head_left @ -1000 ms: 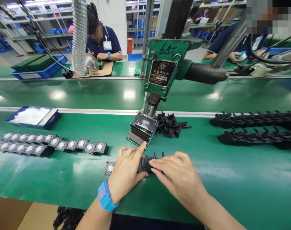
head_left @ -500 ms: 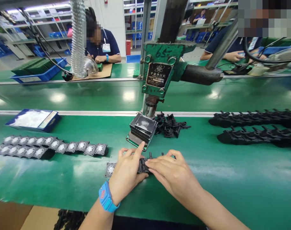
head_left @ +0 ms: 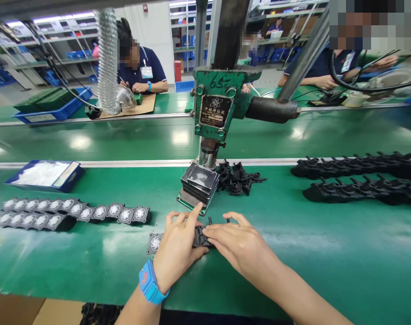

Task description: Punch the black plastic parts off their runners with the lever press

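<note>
My left hand (head_left: 178,241), with a blue band (head_left: 150,280) on its wrist, is closed over a short row of black plastic housings (head_left: 199,238) on the green bench. Its thumb lies along their near side and its index finger points forward. Left of that hand, a housing with a white spiral face (head_left: 154,243) shows. My right hand (head_left: 241,239) is closed on the row's right part, fingertips pressing on the black plastic. Much of the row is hidden under both hands. Just beyond stands a finned block (head_left: 199,183) under the green hand press (head_left: 214,110).
Loose black parts (head_left: 238,178) are heaped behind the hands. Rows of white-faced housings (head_left: 97,213) lie left, near a blue tray (head_left: 46,174) of white material. Long rows of black housings (head_left: 357,189) lie right. Across the bench, a person in dark blue (head_left: 140,67) works.
The view has shifted slightly, so the press appears a little further left and more of a person behind it shows. Both hands keep their hold on the black housings.
</note>
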`<action>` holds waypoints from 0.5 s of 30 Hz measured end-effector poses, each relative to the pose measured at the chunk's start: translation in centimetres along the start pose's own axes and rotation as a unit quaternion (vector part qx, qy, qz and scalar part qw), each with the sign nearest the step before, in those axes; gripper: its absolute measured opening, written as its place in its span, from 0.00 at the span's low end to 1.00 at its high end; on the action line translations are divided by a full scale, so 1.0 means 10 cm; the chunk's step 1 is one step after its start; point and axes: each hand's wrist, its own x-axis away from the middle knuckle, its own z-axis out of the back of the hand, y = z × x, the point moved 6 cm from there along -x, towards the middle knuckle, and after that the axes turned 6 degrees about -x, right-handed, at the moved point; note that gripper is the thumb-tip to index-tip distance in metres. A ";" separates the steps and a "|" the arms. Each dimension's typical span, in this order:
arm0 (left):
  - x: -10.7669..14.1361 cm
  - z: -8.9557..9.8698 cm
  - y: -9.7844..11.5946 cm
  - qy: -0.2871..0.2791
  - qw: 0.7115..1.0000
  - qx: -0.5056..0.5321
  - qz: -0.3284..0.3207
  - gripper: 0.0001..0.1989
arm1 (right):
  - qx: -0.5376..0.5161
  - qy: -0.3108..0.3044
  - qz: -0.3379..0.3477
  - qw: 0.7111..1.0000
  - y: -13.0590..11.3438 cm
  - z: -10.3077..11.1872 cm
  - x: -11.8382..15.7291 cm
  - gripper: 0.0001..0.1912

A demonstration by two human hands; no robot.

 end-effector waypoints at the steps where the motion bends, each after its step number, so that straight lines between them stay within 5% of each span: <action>1: 0.00 0.00 0.00 -0.001 1.000 0.004 0.004 0.53 | 0.009 -0.002 0.003 1.000 0.00 -0.02 0.00 0.12; 5: -0.01 -0.01 -0.03 -0.012 0.999 0.019 0.023 0.47 | 0.047 0.021 0.028 0.998 -0.02 -0.07 0.00 0.15; 10: -0.04 0.02 -0.02 -0.025 0.999 0.022 0.004 0.19 | 0.080 0.008 0.041 0.996 -0.04 -0.16 -0.02 0.16; 15: -0.04 0.04 0.02 -0.002 1.000 -0.014 0.002 0.16 | 0.009 0.010 0.015 1.000 0.04 0.02 -0.01 0.12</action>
